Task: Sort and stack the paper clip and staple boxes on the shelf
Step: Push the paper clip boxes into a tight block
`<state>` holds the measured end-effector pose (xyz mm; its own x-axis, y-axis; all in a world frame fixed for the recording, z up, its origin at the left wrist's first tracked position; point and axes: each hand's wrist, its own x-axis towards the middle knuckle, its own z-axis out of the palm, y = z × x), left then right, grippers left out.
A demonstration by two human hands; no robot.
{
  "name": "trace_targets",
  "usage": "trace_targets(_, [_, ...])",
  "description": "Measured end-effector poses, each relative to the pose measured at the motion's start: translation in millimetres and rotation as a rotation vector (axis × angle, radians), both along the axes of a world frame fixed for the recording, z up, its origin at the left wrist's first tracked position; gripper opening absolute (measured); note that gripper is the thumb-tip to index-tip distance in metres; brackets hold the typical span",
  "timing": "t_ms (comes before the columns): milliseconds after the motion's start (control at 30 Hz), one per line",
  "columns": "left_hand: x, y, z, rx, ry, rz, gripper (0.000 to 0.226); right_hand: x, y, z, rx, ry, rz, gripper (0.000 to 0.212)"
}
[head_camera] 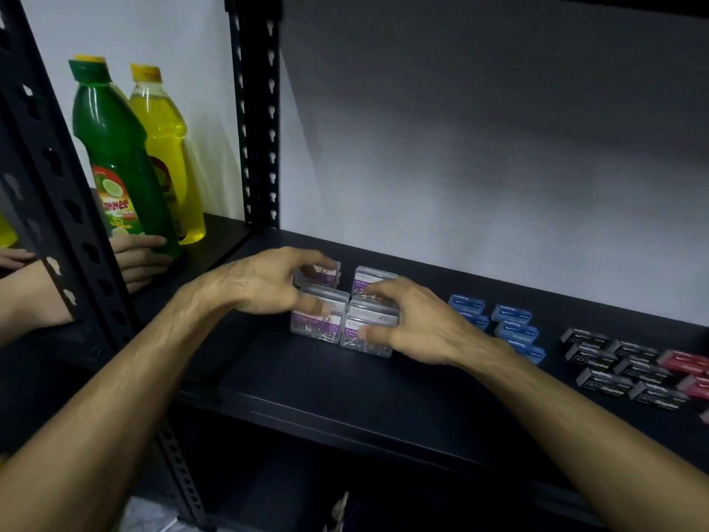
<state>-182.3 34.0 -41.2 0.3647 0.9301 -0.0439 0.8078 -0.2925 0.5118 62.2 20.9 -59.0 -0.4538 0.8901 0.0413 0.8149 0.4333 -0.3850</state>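
Both hands, left hand and right hand, clamp the clear plastic paper-clip boxes; these look light, rigid and slick, best gripped by their side walls.

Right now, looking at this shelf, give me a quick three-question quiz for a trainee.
1. True or false: both hands are on the clear paper clip boxes.
2. Which colour of staple boxes lies nearest the clip boxes: A black, B blue, C red?
3. What stands in the next shelf bay to the left?

Key:
1. True: the left hand and the right hand each rest on them.
2. B, the blue staple boxes.
3. A green bottle and a yellow bottle.
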Motion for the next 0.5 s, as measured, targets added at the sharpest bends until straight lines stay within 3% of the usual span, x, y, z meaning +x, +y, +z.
trace_targets(167, [-1, 21, 4, 0.214, -0.127, 0.206, 0.043, 3, 17, 3, 0.142, 0.208, -0.177, 0.054])
trace_targets(333, [-1, 52, -9, 0.161, -0.124, 0.29, 0.032, 3, 43, 3, 0.099, 0.27, -0.235, 0.043])
trace_targets(500, [-6, 64, -21, 0.058, -0.207, 0.244, 0.026, 1, 58, 2, -0.035, 0.276, -0.195, 0.039])
